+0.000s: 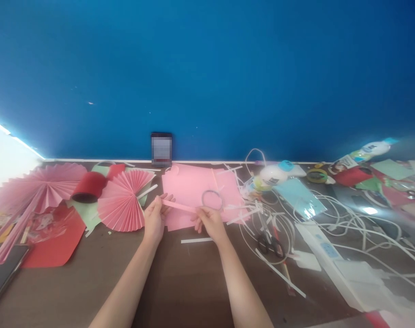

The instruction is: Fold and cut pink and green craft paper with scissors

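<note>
Pink paper strip (179, 206), apparently not yet attached, pinched in the fingers of left hand (155, 214) and right hand (210, 222) over pink sheets (190, 182), with two seemingly fully pleated fans (121, 205) at nine o'clock.

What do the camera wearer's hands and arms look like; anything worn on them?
The left hand and right hand are ungloved. Both forearms are bare down to the frame's lower edge, with no sleeve, watch or bracelet visible. It is too blurred to rule out rings.
</note>
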{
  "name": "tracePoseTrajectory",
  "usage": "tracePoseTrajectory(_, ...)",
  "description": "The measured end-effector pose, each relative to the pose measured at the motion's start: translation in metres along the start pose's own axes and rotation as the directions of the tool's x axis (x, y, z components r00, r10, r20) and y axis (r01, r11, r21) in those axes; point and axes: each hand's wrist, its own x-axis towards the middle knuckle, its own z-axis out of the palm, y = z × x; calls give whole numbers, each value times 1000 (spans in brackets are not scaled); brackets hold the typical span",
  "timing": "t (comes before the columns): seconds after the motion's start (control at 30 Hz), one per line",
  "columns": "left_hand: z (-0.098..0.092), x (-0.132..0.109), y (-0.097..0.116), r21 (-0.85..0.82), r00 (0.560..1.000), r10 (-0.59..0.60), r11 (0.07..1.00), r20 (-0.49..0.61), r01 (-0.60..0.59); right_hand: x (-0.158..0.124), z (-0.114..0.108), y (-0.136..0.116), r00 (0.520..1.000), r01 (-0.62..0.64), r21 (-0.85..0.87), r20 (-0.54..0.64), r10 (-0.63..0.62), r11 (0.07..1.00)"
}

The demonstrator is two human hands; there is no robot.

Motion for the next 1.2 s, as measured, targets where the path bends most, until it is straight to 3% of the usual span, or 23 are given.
tracePoseTrajectory(0.17,1,0,0,29,996,-59,998,65,57,0,-1,6,1000,7,-60,-13,-8,998)
tracePoseTrajectory(0.23,0,0,-2,41,997,-58,998,60,55,-1,-4,7,983,93,-123,-146,-111,988)
tracePoseTrajectory(0.27,0,1,-2,43,997,-52,998,54,50,-1,-7,7,947,159,-195,-247,-206,968)
tracePoseTrajectory(0.33,-1,2,-3,47,998,-42,998,45,40,-2,-13,6,816,256,-418,-389,-427,871)
tracePoseTrajectory(0.4,-2,2,-4,48,998,-41,998,50,38,-1,-18,5,717,264,-639,-371,-590,722)
tracePoseTrajectory(0.43,-2,2,-4,45,998,-39,998,56,37,0,-20,6,702,248,-721,-326,-633,647)
tracePoseTrajectory(0.57,-2,1,-3,37,998,-16,999,68,14,4,-21,12,762,153,-896,-161,-627,417)
tracePoseTrajectory(0.67,-1,0,-3,35,997,-17,999,69,14,7,-22,18,780,122,-924,-136,-611,362)
tracePoseTrajectory(0.77,1,0,-4,49,997,-31,998,71,27,8,-22,19,709,159,-884,-208,-674,440)
tracePoseTrajectory(0.83,2,0,-5,72,997,-42,997,67,37,5,-21,16,643,210,-809,-310,-700,550)
tracePoseTrajectory(0.9,2,-1,-6,98,995,-61,994,78,53,1,-19,11,611,261,-682,-431,-664,683)
tracePoseTrajectory(1.03,2,-2,-8,102,984,-100,991,147,85,-6,-13,-1,665,354,-327,-572,-481,877)
tracePoseTrajectory(1.2,1,-1,-11,84,970,-160,986,181,147,0,-12,-4,789,408,56,-524,-321,911)
